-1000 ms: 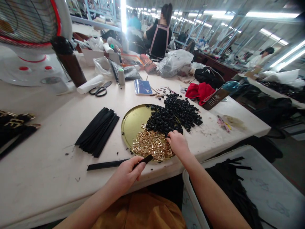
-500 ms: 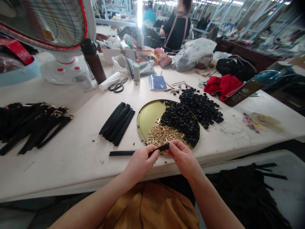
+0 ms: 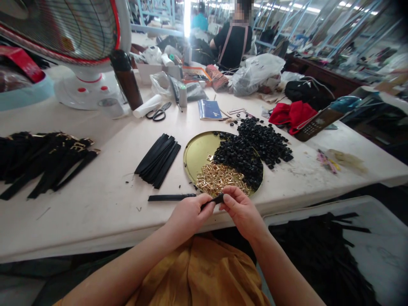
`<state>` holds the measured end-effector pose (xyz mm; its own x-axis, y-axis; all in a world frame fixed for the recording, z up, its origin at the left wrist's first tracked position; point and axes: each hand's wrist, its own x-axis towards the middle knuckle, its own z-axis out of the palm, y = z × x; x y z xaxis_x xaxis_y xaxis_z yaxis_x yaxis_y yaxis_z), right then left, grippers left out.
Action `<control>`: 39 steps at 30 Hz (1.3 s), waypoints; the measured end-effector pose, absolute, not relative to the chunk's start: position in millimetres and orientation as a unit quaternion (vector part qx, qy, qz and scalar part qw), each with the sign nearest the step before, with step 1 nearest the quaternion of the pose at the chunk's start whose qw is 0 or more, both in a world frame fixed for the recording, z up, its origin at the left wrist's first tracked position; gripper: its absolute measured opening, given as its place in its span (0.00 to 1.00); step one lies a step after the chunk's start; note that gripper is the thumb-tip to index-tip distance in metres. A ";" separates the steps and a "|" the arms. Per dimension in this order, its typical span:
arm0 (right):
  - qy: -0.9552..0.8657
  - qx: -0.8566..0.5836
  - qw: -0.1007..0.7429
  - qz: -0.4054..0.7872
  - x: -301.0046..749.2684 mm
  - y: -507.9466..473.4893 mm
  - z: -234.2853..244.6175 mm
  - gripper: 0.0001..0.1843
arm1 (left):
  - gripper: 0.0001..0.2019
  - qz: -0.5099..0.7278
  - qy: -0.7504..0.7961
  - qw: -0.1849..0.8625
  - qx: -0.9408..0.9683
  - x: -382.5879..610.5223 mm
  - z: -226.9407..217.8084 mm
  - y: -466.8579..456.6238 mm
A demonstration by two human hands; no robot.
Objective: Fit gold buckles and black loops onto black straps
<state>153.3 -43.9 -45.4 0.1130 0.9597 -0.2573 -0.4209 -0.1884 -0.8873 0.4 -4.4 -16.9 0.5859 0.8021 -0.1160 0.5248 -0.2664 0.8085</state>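
My left hand grips a narrow black strap that lies along the table's near edge. My right hand pinches the strap's free end, fingers closed on it just in front of the round gold tray. The tray holds a heap of gold metal buckles and black beads; more black beads spill onto the table to its right. A bundle of black straps lies left of the tray.
Straps with gold buckles are piled at far left. A fan, dark bottle, scissors, blue booklet, red cloth and calculator stand farther back. A white bin of black straps sits at lower right. A person sits beyond the table.
My right hand left the buckle heap and came to the strap's end, meeting my left hand. The view swung left, showing the buckled straps.
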 end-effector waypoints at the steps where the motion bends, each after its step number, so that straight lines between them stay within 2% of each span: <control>1: -0.276 -0.476 0.562 0.617 153.0 -44.1 -46.8 0.11 | 0.13 0.161 0.422 0.438 0.777 1.0 -17.2 -4.9; 4: -0.256 -0.475 0.560 0.629 150.4 -43.9 -49.6 0.11 | 0.09 0.196 0.418 0.470 0.752 1.9 -20.0 -7.0; 8: -0.220 -0.477 0.577 0.625 142.7 -45.2 -51.4 0.10 | 0.17 0.221 0.408 0.519 0.718 0.1 -25.3 -8.9; 12: -0.266 -0.485 0.556 0.620 137.0 -50.7 -52.5 0.10 | 0.15 0.240 0.395 0.560 0.688 -1.6 -27.7 -6.6; 16: -0.261 -0.461 0.587 0.612 140.7 -53.9 -52.7 0.19 | 0.14 0.226 0.415 0.559 0.681 -3.1 -29.8 -2.8; 18: -0.231 -0.446 0.586 0.636 142.7 -52.9 -52.9 0.18 | 0.14 0.209 0.426 0.551 0.687 -3.2 -31.2 -2.1; 20: -0.193 -0.445 0.561 0.671 143.0 -50.6 -53.8 0.14 | 0.14 0.195 0.432 0.548 0.689 -2.7 -32.1 -2.0; 25: -0.141 -0.384 0.473 0.781 142.2 -47.6 -57.3 0.15 | 0.14 0.147 0.474 0.498 0.711 -2.2 -33.7 0.5; 28: -0.132 -0.356 0.457 0.804 143.7 -49.0 -59.1 0.14 | 0.09 0.121 0.466 0.484 0.731 -3.9 -34.8 3.3; 32: -0.164 -0.407 0.491 0.753 146.6 -51.6 -63.0 0.16 | 0.07 0.097 0.447 0.501 0.735 -8.3 -32.2 4.3; 37: -0.293 -0.564 0.529 0.562 142.3 -52.0 -64.8 0.18 | 0.13 0.110 0.427 0.536 0.720 -9.8 -24.7 -1.7; 39: -0.304 -0.585 0.540 0.523 139.2 -52.1 -63.1 0.18 | 0.14 0.125 0.418 0.545 0.716 -8.9 -24.7 -4.4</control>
<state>139.2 -52.1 -63.1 0.2685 0.9205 -0.2839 -0.2085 -0.2322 -0.9500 -8.9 -4.4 -24.7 0.6186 0.7353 -0.2769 0.4631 -0.0565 0.8845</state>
